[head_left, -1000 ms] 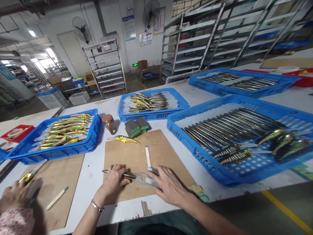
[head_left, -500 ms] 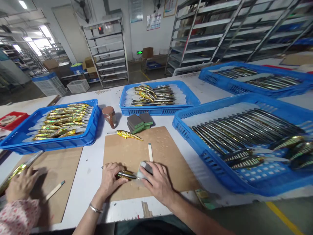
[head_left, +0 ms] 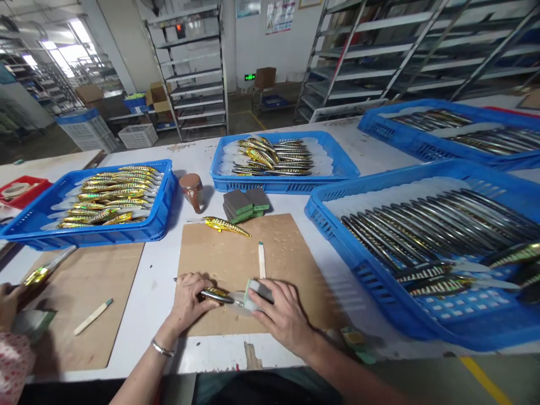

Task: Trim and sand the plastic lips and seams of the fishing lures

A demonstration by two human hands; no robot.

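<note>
the left hand (head_left: 192,298) still pins the gold lure (head_left: 216,294); the right hand (head_left: 280,315) has slid its sanding block (head_left: 257,292) closer, rubbing along it.

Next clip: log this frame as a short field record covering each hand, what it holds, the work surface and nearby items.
left hand: pins a gold striped lure flat on the board
right hand: presses a sanding block against the lure's front end
work surface: brown board on a white table
loose on board: second gold lure, white stick
beyond board: stacked sanding sponges, brown cup
right: blue tray of dark lures
far left: co-worker's hand
</note>
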